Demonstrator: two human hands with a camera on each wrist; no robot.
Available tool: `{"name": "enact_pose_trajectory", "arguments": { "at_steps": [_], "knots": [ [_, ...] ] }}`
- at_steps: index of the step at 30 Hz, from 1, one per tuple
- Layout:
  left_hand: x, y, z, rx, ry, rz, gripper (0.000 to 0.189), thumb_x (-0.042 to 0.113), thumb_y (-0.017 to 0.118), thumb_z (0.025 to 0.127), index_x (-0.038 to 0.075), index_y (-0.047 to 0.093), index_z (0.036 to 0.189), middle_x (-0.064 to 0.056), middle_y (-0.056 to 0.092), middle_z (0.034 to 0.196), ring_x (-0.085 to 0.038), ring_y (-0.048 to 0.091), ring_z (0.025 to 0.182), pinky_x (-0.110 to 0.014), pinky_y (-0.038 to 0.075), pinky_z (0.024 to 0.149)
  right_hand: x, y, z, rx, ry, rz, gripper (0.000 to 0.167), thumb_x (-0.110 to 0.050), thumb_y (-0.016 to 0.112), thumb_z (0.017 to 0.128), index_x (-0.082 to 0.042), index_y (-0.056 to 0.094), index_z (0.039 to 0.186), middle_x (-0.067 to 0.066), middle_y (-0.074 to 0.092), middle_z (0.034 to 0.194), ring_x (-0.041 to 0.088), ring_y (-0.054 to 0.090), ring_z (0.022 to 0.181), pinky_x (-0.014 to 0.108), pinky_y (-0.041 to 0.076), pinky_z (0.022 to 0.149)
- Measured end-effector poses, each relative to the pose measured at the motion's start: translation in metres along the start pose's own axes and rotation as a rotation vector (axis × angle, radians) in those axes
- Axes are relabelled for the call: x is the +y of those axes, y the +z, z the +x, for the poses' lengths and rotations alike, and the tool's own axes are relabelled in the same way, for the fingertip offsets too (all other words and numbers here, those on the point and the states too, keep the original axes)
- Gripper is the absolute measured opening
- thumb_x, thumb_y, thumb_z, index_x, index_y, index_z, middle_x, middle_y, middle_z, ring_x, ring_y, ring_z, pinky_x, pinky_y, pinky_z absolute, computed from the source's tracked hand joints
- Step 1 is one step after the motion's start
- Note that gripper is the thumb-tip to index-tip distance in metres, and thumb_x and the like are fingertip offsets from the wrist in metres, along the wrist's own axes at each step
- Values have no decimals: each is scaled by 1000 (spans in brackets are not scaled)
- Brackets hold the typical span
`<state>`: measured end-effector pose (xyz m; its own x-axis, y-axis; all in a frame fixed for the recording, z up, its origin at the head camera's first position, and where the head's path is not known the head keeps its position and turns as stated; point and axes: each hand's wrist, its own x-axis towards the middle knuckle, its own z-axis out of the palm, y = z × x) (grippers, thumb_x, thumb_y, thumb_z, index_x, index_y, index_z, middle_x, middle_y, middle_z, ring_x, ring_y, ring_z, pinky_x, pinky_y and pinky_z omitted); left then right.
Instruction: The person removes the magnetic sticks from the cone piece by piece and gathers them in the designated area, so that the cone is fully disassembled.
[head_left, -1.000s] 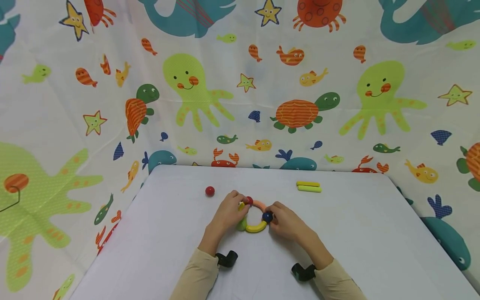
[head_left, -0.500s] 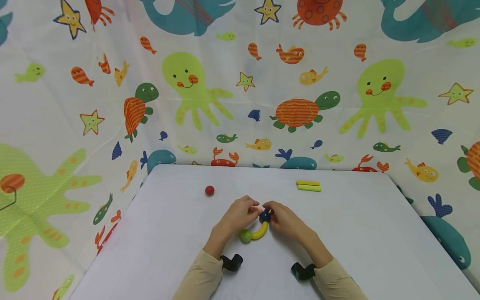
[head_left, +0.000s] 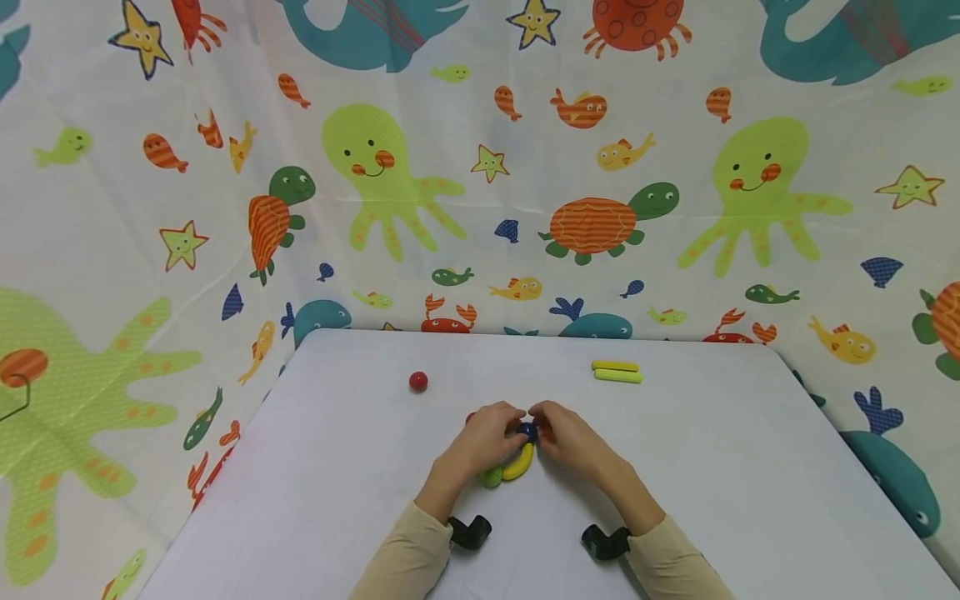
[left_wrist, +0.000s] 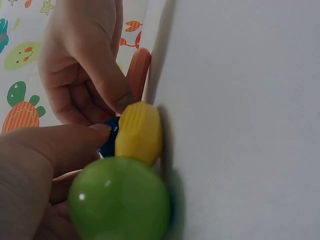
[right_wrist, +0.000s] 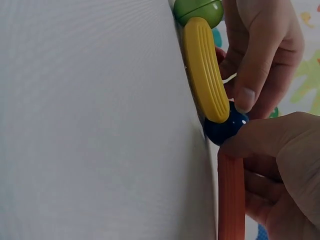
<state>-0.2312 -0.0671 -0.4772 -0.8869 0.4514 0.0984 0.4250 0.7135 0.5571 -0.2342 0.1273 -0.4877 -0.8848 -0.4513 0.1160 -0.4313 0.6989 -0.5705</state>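
Sea-creature curtain (head_left: pixel 517 187) hanging behind, white worktop (head_left: pixel 735 483) up front. Near the middle, left grip (head_left: pixel 486 437) pinches the blue ball (head_left: pixel 528 431), right grip (head_left: pixel 570 435) pinches the orange bar (right_wrist: pixel 231 195) right against it, so I'd guess they're steadying that joint. Four bars visible: orange, curved yellow bar (head_left: pixel 519 464) at blue's 6 o'clock, plus yellow stick (head_left: pixel 615 366) and lime stick (head_left: pixel 618 376) at 2, probably parked aside. Four balls: blue, green ball (head_left: pixel 492 477) at 7, half-hidden red ball (head_left: pixel 470 417) at 9, loose red ball (head_left: pixel 418 382) at 10.
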Motion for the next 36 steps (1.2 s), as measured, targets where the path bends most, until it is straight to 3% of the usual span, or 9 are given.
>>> {"name": "enact_pose_trajectory", "arguments": {
  "at_steps": [8, 25, 36],
  "knots": [
    [3, 8, 2, 9, 47, 35, 34, 23, 69, 94, 5, 69, 124, -8, 69, 118, -21, 66, 109, -36, 55, 98, 5, -2, 1, 19, 3, -85, 16, -10, 72, 90, -8, 69, 105, 0, 66, 98, 9, 56, 87, 31, 54, 83],
    [6, 12, 1, 12, -8, 39, 35, 25, 68, 96, 7, 68, 125, -7, 69, 120, -21, 65, 112, -38, 54, 100, 9, -3, 1, 41, -70, -105, 11, -9, 74, 88, -8, 72, 98, -1, 68, 90, 9, 53, 81, 26, 50, 75],
    [7, 12, 1, -11, -32, 44, 37, 27, 68, 96, 8, 67, 127, -7, 68, 124, -22, 64, 116, -39, 53, 102, 14, -11, 1, 21, 17, -133, 10, -10, 75, 88, -9, 75, 98, -1, 68, 89, 10, 56, 83, 31, 55, 80]
  ]
}}
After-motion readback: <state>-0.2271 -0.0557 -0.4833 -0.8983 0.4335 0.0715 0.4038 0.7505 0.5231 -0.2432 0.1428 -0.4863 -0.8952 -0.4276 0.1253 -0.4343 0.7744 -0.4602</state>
